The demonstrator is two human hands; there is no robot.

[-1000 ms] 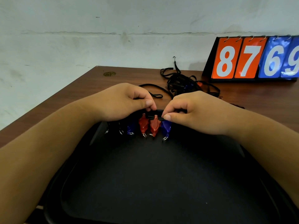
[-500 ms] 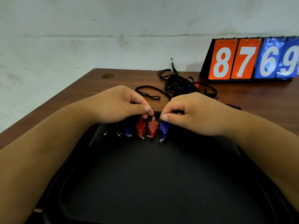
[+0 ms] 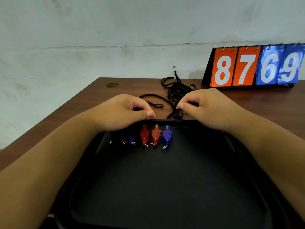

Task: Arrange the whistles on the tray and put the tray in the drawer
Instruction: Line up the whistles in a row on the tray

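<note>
A wide black tray point(image 3: 165, 187) lies in front of me on the brown table. Several whistles stand in a row along its far rim: a blue whistle point(image 3: 167, 136) at the right end, two red whistles point(image 3: 144, 135) point(image 3: 156, 134), another blue one point(image 3: 132, 140), and dark ones partly hidden under my left hand point(image 3: 125, 111). That hand hovers with curled fingers over the row's left part, thumb tip at the rim. My right hand point(image 3: 203, 104) is curled above the tray's far edge, its fingertips by the black cords point(image 3: 177, 92). Nothing shows in its grasp.
A tangle of black lanyards lies behind the tray near the table's middle. A flip scoreboard point(image 3: 254, 68) reading 8 7 6 9 stands at the back right against the wall. The table's left edge point(image 3: 49, 116) runs diagonally close to my left forearm.
My right hand let go of the right blue whistle and moved up and right toward the cords. The left hand stayed over the row's left end.
</note>
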